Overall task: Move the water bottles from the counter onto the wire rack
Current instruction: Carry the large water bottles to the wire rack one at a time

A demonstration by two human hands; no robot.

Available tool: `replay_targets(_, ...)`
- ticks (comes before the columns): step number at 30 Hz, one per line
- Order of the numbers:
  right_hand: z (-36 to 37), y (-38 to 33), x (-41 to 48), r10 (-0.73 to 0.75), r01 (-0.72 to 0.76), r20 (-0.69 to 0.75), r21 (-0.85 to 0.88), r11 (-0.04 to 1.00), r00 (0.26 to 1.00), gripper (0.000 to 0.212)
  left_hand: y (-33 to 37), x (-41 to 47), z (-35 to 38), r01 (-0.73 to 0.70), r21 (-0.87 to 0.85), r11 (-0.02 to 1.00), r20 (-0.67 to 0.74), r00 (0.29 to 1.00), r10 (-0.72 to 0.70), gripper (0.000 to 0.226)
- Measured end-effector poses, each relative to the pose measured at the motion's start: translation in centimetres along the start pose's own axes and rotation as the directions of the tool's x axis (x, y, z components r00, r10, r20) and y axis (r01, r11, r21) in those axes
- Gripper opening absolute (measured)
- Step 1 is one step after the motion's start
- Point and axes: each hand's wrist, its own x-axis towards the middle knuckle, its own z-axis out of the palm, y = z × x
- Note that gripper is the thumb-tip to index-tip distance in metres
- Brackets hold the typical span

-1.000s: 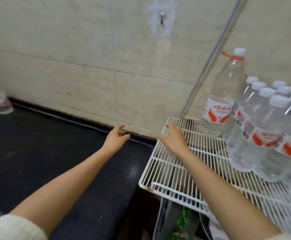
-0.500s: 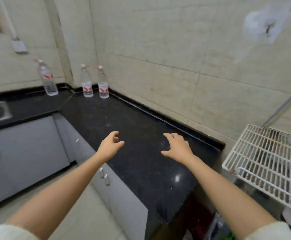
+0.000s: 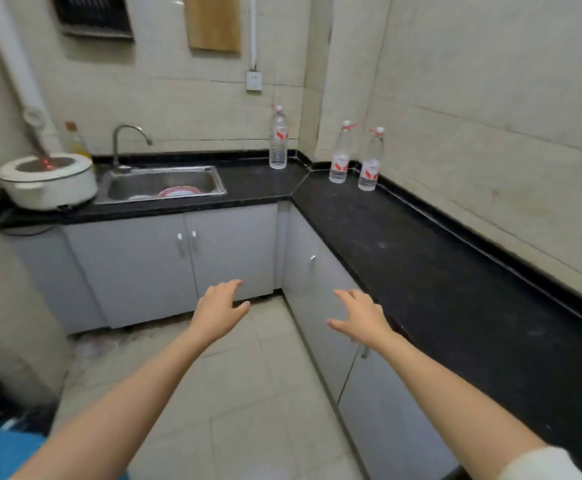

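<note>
Scanning from the left edge: white pot (image 3: 47, 183) on the table (image 3: 421, 271), then a sink (image 3: 192, 178) with a tap (image 3: 128, 131) behind it. Further right, at upper centre, finds the first water bottle (image 3: 278, 140) at the back of the table. Past the table's corner, finds two more, the second bottle (image 3: 340, 155) and third bottle (image 3: 370, 161), just beside each other.

Holds nothing in the left hand (image 3: 221, 310), lower centre, fingers spread and relaxed above the floor (image 3: 248, 393). Holds nothing in the right hand (image 3: 360, 317) either, just right of it, fingers splayed near the table's front edge. Keeps both well apart from every bottle. No wire rack in view.

Likely troubles, by judgement:
- Tipping, if a bottle this tall and narrow is caught high near the neck or clipped by a sweeping reach.
- Knocking over the neighbour when taking one of the close pair.
- Slipping on smooth plastic during the carry.

Safer to grip mid-body around the label and lift straight up.

Shows all three bottles upright, long axis vertical, caps pointing up, red labels turned out toward the room.
</note>
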Motion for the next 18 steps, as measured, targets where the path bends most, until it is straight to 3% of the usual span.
replay_targets(10, 2.8, -7.4, 7.0, -0.161, 0.161, 0.002, 0.004, 0.987, 0.987, 0.06, -7.7, 1.1, -3.8, 0.109, 0.124, 0.986, -0.055, 0.993, -0.103, 0.048)
replay_targets(18, 3.9, -10.7, 18.9, -0.236, 0.24, -0.042, 0.108, 0.965, 0.971, 0.057, -10.4, 11.0, -6.3, 0.106, 0.206, 0.973, -0.08, 0.993, -0.091, 0.045)
